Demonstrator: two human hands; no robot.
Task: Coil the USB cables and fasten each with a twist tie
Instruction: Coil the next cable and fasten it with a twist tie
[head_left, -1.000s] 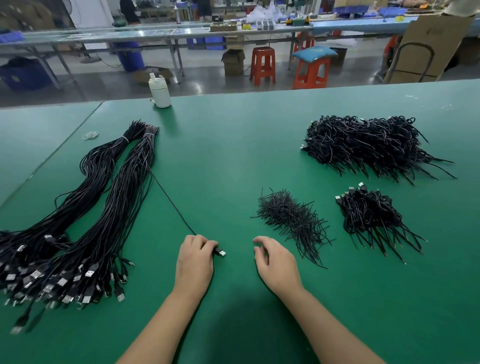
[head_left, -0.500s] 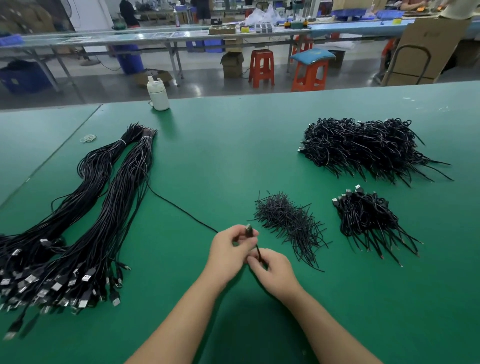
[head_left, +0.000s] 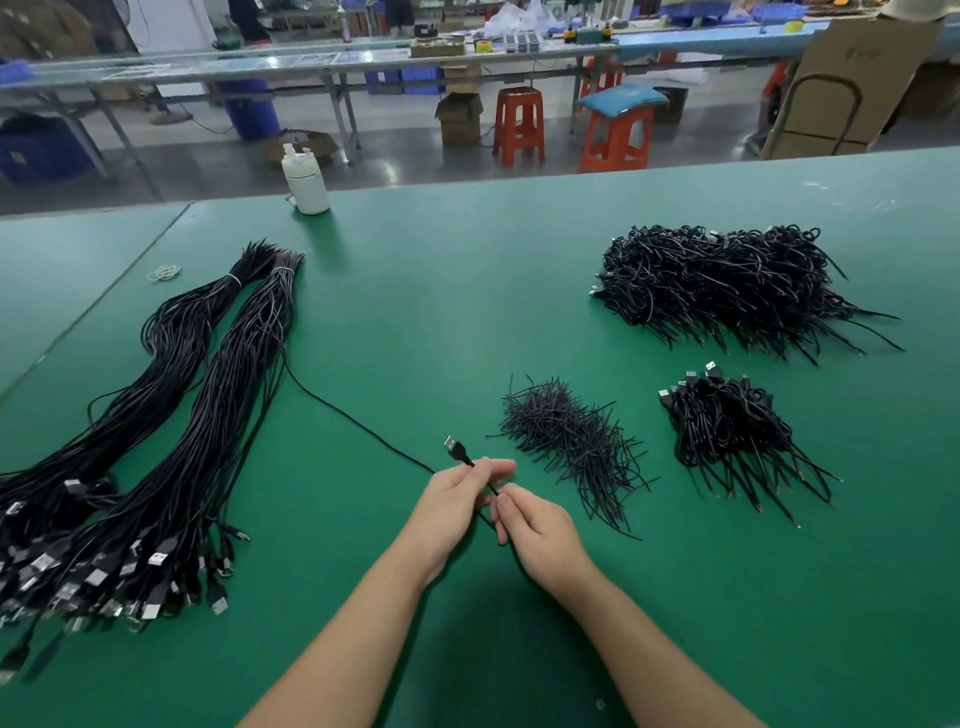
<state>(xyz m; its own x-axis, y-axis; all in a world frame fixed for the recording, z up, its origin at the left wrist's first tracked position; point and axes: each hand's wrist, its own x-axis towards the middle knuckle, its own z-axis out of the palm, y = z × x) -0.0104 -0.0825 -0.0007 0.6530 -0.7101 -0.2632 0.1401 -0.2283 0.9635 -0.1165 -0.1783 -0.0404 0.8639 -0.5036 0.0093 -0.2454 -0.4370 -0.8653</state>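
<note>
One black USB cable (head_left: 358, 422) runs from the big bundles of uncoiled cables (head_left: 171, 431) on the left to the middle of the green table (head_left: 467, 291). My left hand (head_left: 452, 506) pinches it just behind its plug (head_left: 455, 448), which sticks up and away. My right hand (head_left: 535, 530) pinches the same cable a little lower, close beside the left hand. A heap of black twist ties (head_left: 571, 441) lies just right of my hands. Further right sit a small pile of coiled cables (head_left: 727, 431) and a larger pile (head_left: 727, 283) behind it.
A white bottle (head_left: 306, 179) stands at the table's far edge. A few rubber bands (head_left: 164, 272) lie at the far left. Beyond the table are orange stools (head_left: 519, 124), a cardboard sheet (head_left: 852, 78) and other workbenches.
My left hand lifted the cable's plug end off the table and carried it right. My right hand came in and took hold of the cable beside it.
</note>
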